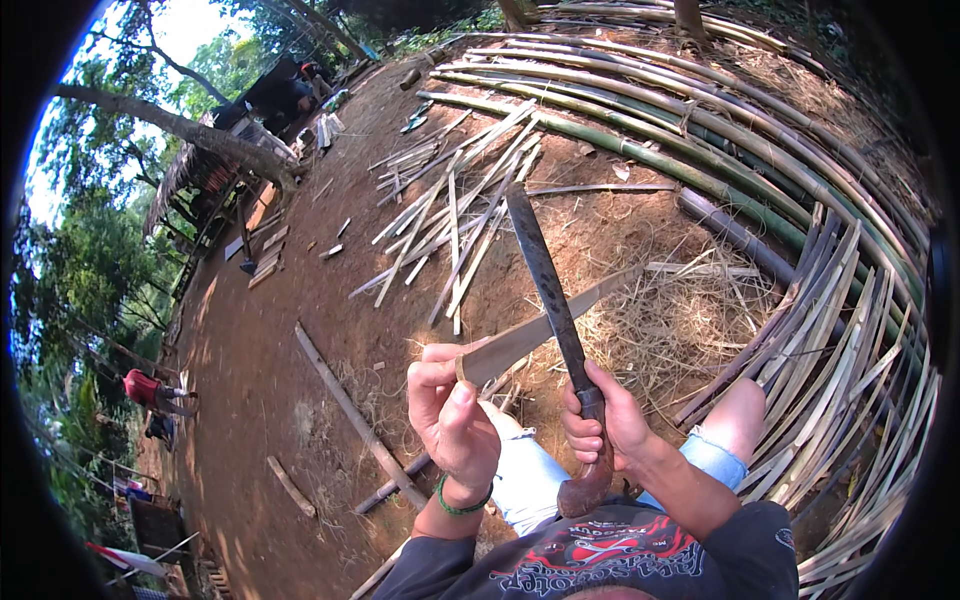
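Observation:
My right hand [608, 420] is closed around the brown curved handle of a machete [543, 272], its long dark blade slanting up and to the left. In my left hand [452, 425] the thumb and fingers pinch the near end of a flat brown bamboo slat [502, 350]. From there the slat runs up to the right and crosses the machete blade, passing behind it. Whether blade and slat touch, I cannot tell. Both hands are above my lap.
Cut strips [470, 215] lie scattered on the dirt ahead, with pale shavings [660, 325] closer in. Long bamboo poles [640, 150] stretch along the far right. Split strips [850, 370] are heaped at my right. Logs [355, 415] lie left; a bending person [150, 390] is farther off.

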`<state>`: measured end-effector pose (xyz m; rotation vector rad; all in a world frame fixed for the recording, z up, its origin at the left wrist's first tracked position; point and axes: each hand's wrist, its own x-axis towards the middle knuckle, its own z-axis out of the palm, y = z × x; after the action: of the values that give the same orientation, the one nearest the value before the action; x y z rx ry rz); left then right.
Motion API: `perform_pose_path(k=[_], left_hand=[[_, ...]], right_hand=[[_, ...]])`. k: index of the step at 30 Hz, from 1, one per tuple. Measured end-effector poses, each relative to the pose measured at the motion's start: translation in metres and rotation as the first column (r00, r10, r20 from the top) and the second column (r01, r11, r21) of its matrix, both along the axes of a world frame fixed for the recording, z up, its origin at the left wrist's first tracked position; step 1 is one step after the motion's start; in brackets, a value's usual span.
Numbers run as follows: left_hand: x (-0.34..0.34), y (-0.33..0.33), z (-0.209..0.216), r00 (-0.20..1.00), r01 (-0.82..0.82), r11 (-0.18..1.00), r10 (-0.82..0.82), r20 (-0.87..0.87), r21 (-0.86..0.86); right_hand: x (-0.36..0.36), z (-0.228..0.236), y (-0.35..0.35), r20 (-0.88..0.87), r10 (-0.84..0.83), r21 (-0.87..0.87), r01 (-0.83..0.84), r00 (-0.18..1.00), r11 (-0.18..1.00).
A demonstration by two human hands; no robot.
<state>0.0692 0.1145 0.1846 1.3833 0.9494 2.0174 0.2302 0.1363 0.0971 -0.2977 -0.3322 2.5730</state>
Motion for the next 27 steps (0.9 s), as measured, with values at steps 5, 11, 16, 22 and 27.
perform_pose_path(k=[5, 11, 16, 22, 27], left_hand=[[-0.001, -0.002, 0.002, 1.0, 0.012, 1.0, -0.012, -0.001, -0.014], [-0.003, 0.003, 0.0, 1.0, -0.009, 1.0, 0.009, -0.008, -0.004], [-0.001, 0.005, 0.0, 0.999, 0.037, 0.999, -0.037, -0.005, -0.005], [0.005, 0.007, 0.011, 0.997, 0.066, 0.998, -0.066, 0.035, -0.013], [0.002, 0.007, 0.002, 0.999, 0.03, 0.999, -0.03, 0.023, 0.011]], right_hand=[[-0.005, 0.003, -0.004, -0.057, 0.021, 0.002, -0.021, 0.998, 1.0], [-0.018, 0.018, -0.013, -0.086, 0.009, -0.019, -0.01, 0.996, 1.0], [-0.01, 0.0, -0.004, -0.104, -0.033, -0.069, 0.026, 0.994, 0.997], [-0.01, 0.002, -0.002, -0.125, -0.04, -0.067, 0.032, 0.991, 0.997], [-0.015, 0.029, -0.019, -0.21, 0.08, -0.039, -0.09, 0.974, 0.995]])
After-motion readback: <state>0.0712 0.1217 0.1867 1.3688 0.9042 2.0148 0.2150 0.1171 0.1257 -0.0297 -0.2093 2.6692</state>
